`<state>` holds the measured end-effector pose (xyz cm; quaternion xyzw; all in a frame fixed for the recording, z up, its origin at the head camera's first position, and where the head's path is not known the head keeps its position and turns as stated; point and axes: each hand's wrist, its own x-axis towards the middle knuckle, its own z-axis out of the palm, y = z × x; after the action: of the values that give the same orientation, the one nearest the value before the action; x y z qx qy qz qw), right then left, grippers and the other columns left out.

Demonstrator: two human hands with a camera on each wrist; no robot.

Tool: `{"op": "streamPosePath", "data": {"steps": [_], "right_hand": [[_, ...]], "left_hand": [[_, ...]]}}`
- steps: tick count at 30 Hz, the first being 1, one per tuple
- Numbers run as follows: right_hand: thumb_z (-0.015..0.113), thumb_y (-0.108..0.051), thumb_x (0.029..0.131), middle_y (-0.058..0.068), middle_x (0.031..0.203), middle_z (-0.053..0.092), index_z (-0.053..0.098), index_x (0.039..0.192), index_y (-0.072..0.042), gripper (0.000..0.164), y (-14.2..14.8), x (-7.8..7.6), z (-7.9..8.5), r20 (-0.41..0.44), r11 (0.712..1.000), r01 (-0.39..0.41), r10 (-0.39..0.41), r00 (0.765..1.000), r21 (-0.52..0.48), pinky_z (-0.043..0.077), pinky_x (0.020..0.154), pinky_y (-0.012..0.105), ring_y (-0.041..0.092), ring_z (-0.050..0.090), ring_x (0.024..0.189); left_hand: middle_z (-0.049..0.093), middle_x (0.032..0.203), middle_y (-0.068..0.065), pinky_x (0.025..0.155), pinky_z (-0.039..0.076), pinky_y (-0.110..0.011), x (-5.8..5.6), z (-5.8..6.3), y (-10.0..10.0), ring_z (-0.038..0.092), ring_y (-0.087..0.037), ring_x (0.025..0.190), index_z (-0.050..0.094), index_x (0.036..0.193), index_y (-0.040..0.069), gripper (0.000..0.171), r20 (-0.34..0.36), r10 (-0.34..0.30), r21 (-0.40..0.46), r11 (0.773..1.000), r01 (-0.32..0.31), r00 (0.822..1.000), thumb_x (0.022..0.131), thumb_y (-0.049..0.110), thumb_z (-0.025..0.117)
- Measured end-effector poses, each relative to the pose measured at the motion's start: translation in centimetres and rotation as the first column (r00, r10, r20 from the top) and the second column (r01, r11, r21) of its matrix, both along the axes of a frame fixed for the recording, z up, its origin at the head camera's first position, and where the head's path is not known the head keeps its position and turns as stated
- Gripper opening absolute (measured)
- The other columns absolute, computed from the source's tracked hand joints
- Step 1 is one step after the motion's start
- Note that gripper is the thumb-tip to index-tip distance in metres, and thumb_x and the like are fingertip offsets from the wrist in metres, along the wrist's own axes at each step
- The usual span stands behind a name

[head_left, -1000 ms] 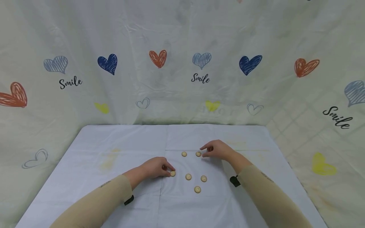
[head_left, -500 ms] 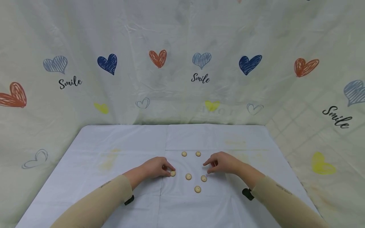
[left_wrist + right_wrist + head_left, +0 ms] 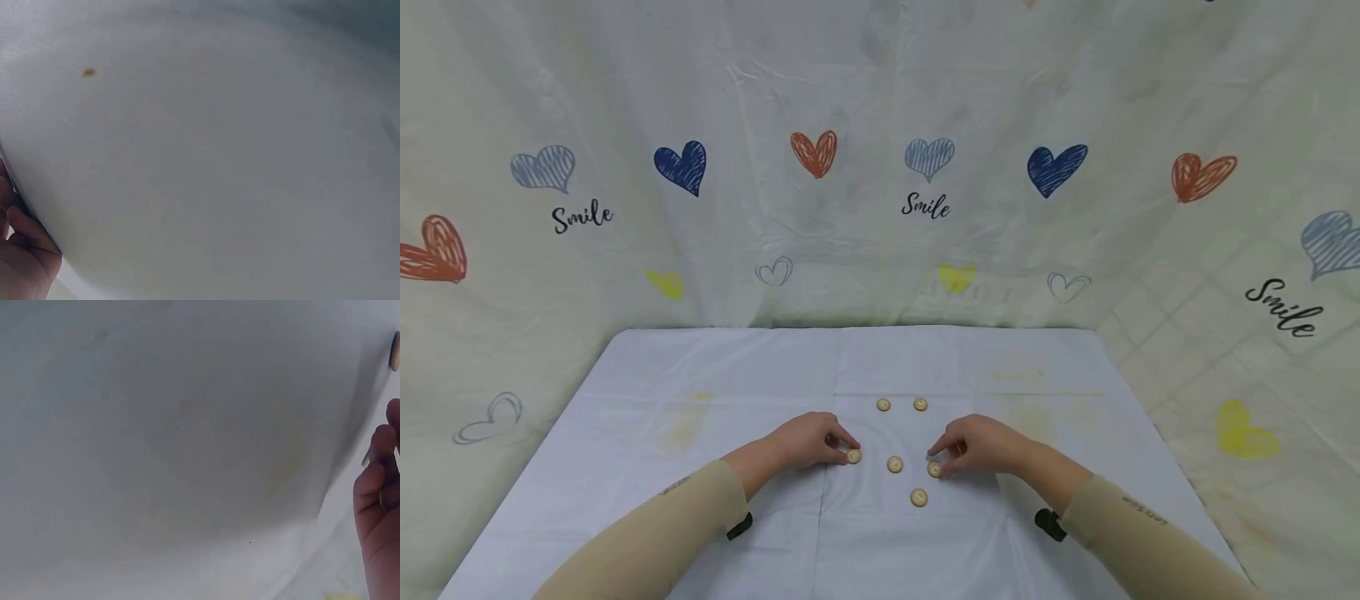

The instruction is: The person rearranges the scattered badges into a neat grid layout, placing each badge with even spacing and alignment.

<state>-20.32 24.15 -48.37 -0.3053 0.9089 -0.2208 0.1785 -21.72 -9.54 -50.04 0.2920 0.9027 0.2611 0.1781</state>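
Several round, pale wooden buttons lie on the white cloth in the head view. My left hand [image 3: 808,442] pinches the leftmost button [image 3: 853,457] between thumb and index finger. At the right, my right hand [image 3: 981,446] has its thumb at the edge of another button [image 3: 934,470], the index finger held apart on the far side. Between the hands lies a middle button [image 3: 895,464], with a nearer button [image 3: 919,497] below it. The left wrist view catches only part of the left hand [image 3: 28,256]; the right wrist view shows curved right fingers near a button [image 3: 396,351].
Two more buttons sit farther back, a left one [image 3: 883,405] and a right one [image 3: 921,404]. The white tablecloth [image 3: 760,367] has creases and faint yellowish stains. Behind the table hangs a pale curtain [image 3: 865,233] printed with hearts and "Smile".
My right hand has left the back right button and come toward the front, down to the button at the right. The left hand stays at its button.
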Motion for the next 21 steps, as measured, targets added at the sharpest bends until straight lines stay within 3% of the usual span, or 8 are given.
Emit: {"op": "streamPosePath", "data": {"steps": [7,16,21], "right_hand": [[0.083,-0.035,0.081,-0.018,0.071,0.055,0.08,0.104,-0.029,0.024,-0.21,0.06,-0.75,-0.039,0.998,-0.03,0.032,0.999,0.061,0.043,0.066,0.024,0.002,0.05,0.067],[0.082,-0.031,0.082,-0.02,0.069,0.053,0.08,0.102,-0.028,0.019,-0.1,0.44,-0.46,-0.112,0.993,-0.09,0.099,0.989,0.076,0.042,0.064,0.023,-0.001,0.048,0.065],[0.079,-0.032,0.084,-0.02,0.068,0.053,0.08,0.101,-0.029,0.017,-0.17,0.51,-0.33,-0.152,0.994,-0.073,0.084,0.985,0.075,0.042,0.064,0.023,-0.001,0.048,0.064]], "left_hand": [[0.055,0.08,0.013,0.069,0.044,-0.026,-0.08,-0.03,-0.1,0.05,-0.006,0.074,0.079,0.107,0.029,0.021,0.006,0.003,0.002,1.0,-0.003,1.0,0.086,0.025,0.079],[0.055,0.08,0.012,0.07,0.044,-0.026,-0.1,0.04,0.09,0.051,-0.006,0.074,0.079,0.108,0.03,0.022,0.001,0.0,-0.008,1.0,0.0,1.0,0.086,0.026,0.079],[0.055,0.08,0.013,0.069,0.044,-0.025,-0.06,-0.01,0.02,0.05,-0.006,0.074,0.079,0.107,0.03,0.022,0.0,0.006,-0.014,1.0,-0.006,1.0,0.086,0.026,0.079]]}}
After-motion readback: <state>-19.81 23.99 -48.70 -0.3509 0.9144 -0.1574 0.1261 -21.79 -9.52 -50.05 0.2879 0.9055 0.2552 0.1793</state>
